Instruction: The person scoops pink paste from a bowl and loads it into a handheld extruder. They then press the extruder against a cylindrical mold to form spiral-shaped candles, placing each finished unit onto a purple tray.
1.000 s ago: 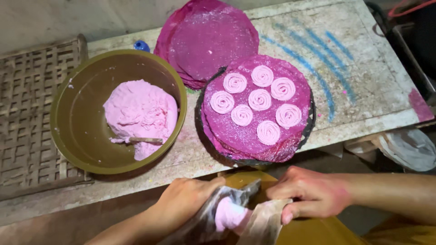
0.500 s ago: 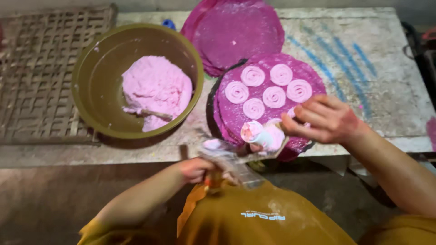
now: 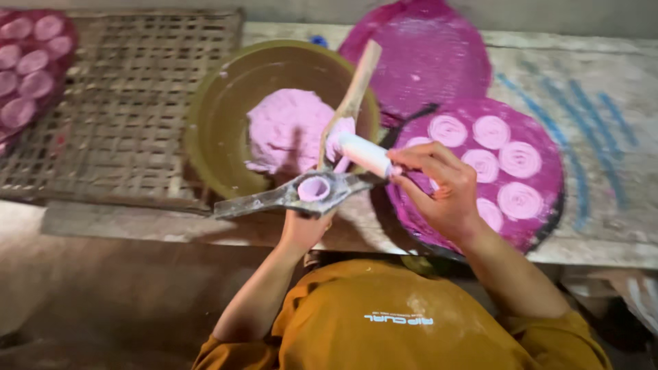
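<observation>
A metal press (image 3: 312,194) with a round cup of pink dough at its middle and flat handles running out to either side is held just above the near edge of the table (image 3: 603,75). The left hand (image 3: 303,228) grips it from underneath, fingers closed around the barrel below the cup. The right hand (image 3: 439,188) is curled shut on a white cylindrical plunger (image 3: 363,154), fingertips pinching its near end while the far end, smeared pink, points toward the cup, just beside it. Behind the press stands an olive-green bowl (image 3: 219,130) holding a mound of pink dough (image 3: 284,130), with a wooden stick (image 3: 353,92) leaning out over its rim. To the right lies a round magenta mat (image 3: 541,185) carrying pink spiral rounds (image 3: 519,199), and a second bare magenta mat (image 3: 425,55) sits behind it. A woven bamboo tray (image 3: 116,103) lies left of the bowl, with more pink rounds (image 3: 27,62) at the far left edge
</observation>
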